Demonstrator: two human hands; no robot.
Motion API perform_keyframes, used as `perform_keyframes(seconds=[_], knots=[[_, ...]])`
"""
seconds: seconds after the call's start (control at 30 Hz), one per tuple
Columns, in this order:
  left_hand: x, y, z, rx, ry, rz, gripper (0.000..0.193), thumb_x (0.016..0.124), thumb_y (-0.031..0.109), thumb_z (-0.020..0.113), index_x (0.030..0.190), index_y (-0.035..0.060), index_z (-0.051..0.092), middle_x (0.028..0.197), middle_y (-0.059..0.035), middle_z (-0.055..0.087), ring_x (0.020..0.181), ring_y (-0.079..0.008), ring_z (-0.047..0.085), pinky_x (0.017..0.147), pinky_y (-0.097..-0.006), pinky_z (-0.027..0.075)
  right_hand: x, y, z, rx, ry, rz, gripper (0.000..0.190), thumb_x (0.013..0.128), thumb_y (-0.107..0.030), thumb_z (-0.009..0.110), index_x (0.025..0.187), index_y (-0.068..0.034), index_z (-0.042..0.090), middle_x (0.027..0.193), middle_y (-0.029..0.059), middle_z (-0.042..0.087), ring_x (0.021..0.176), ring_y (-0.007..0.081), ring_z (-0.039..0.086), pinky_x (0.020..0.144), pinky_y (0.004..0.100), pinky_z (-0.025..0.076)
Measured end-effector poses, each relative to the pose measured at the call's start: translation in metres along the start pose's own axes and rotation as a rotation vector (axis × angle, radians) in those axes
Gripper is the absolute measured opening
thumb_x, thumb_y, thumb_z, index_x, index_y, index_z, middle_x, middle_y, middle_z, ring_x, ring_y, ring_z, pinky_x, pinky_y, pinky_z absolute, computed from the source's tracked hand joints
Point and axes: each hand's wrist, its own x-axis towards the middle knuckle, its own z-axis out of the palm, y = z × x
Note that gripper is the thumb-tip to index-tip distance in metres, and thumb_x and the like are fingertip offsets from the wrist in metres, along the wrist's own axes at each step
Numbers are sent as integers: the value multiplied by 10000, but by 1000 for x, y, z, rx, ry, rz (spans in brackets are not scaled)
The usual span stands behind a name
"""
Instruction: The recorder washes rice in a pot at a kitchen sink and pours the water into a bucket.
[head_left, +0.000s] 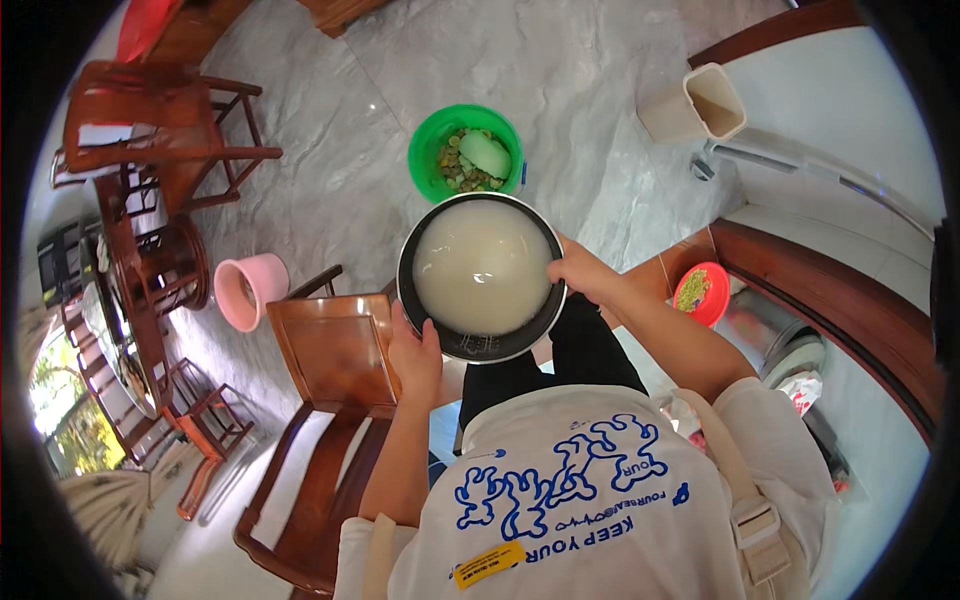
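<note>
Both of my hands grip a round dark-walled pot with a pale rim, held in front of my body. My left hand has the near left side, its thumb over the rim. On the right side, my right hand clasps the wall with its thumb at the edge. Cloudy, whitish liquid lies inside, tilted toward the far side. Just beyond the pot stands a green plastic basin on the floor. It holds a pile of small brownish pieces and a pale green rounded object.
A wooden chair stands close on my left, with a pink bucket past it. More wooden chairs line the far left. To the right are a red bowl of small green pieces, a doorway sill and a beige bin.
</note>
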Motion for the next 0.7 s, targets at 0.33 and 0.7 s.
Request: perform_keyframes(seconds=[0.33, 0.7], knots=[[163, -35, 38, 135, -224, 12, 542, 810, 101, 578, 1302, -18, 387, 929, -235, 638, 828, -417, 612, 687, -449, 478, 138, 12, -10, 227, 124, 33, 745, 616, 6, 500, 1344, -107, 390, 918, 93, 590, 713, 204, 612, 513, 362, 554], [234, -64, 55, 279, -345, 26, 581, 765, 124, 575, 1305, -19, 414, 946, -224, 641, 862, -391, 615, 766, -450, 474, 180, 11, 2, 424, 181, 223, 493, 629, -7, 509, 1120, -38, 534, 827, 65, 562, 649, 160, 586, 481, 335, 548]])
